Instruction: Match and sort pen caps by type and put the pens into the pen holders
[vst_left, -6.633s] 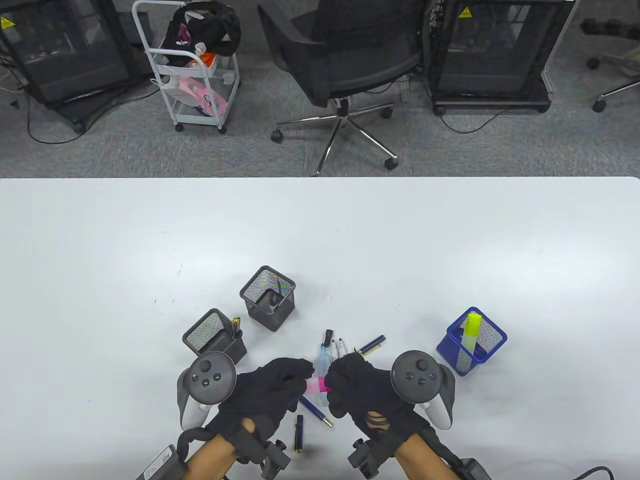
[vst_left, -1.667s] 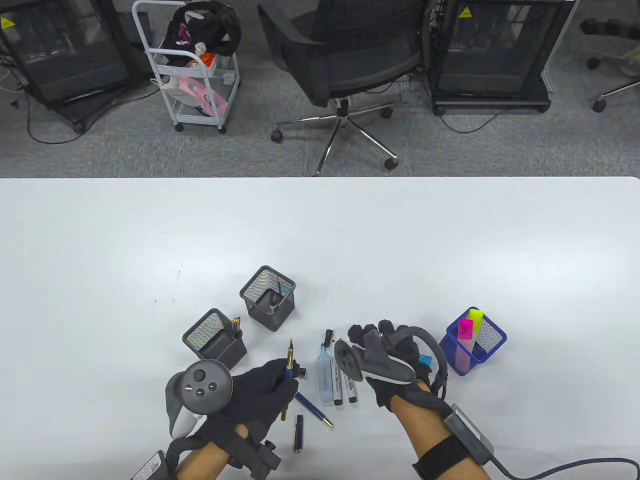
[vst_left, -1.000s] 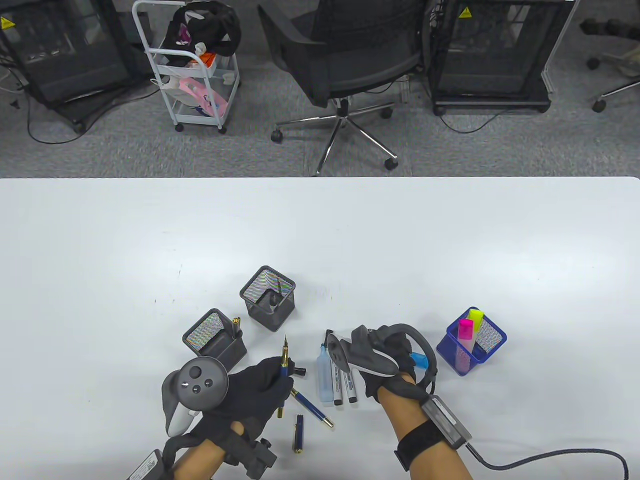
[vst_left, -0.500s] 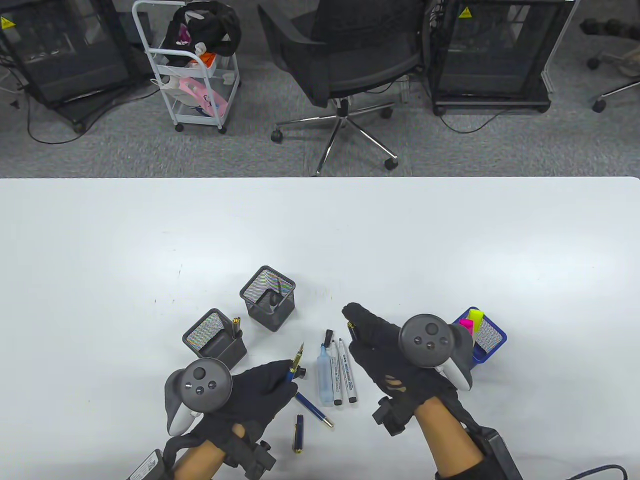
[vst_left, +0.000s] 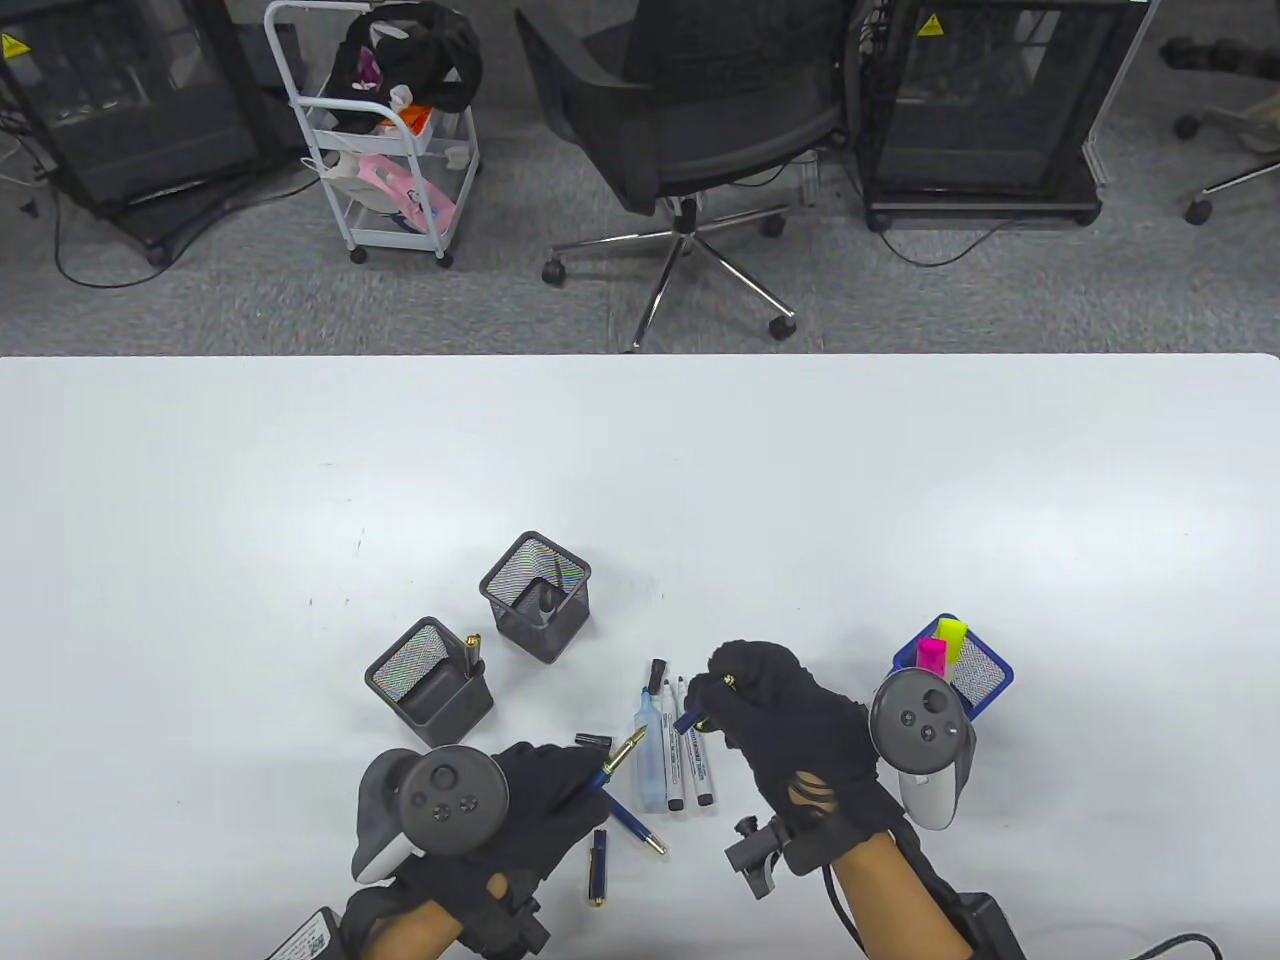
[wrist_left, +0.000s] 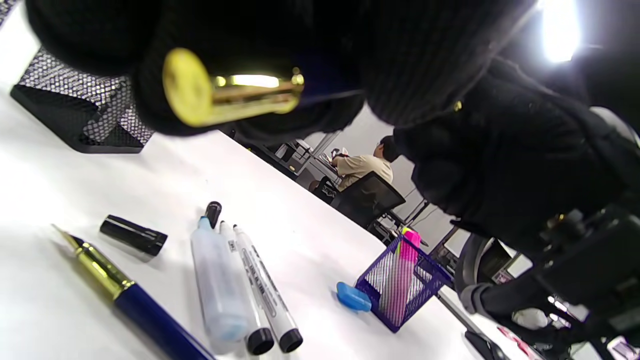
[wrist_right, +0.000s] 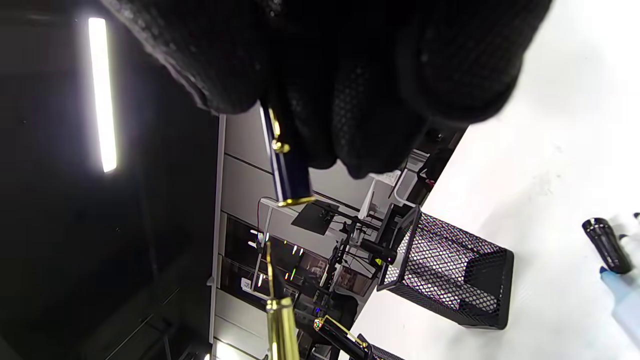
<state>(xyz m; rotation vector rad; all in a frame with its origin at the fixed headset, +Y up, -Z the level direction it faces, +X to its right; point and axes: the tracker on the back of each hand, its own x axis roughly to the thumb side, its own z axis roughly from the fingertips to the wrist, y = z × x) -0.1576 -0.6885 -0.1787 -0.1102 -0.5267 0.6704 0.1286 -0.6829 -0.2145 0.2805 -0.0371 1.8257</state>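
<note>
My left hand (vst_left: 580, 778) grips a blue fountain pen (vst_left: 622, 753) whose bare gold nib points up and to the right. My right hand (vst_left: 706, 700) pinches a blue cap with a gold clip (vst_left: 688, 716), a short gap from that nib. In the right wrist view the cap (wrist_right: 285, 165) hangs open end down, just above the nib (wrist_right: 278, 310). The pen's gold back end (wrist_left: 225, 95) sticks out of my left fingers. A second uncapped blue pen (vst_left: 636, 826) and a blue cap (vst_left: 597, 866) lie on the table.
Between my hands lie a pale blue highlighter (vst_left: 650, 752), two white markers (vst_left: 690, 752) and two black caps (vst_left: 657, 674) (vst_left: 593, 741). Two black mesh holders (vst_left: 535, 596) (vst_left: 430, 682) stand at the left. A blue mesh holder (vst_left: 958, 672) with pink and yellow highlighters stands at the right.
The pink highlighter went into the blue holder. My right hand took the blue cap off the table and brought it to the nib. My left hand tilted the pen rightward.
</note>
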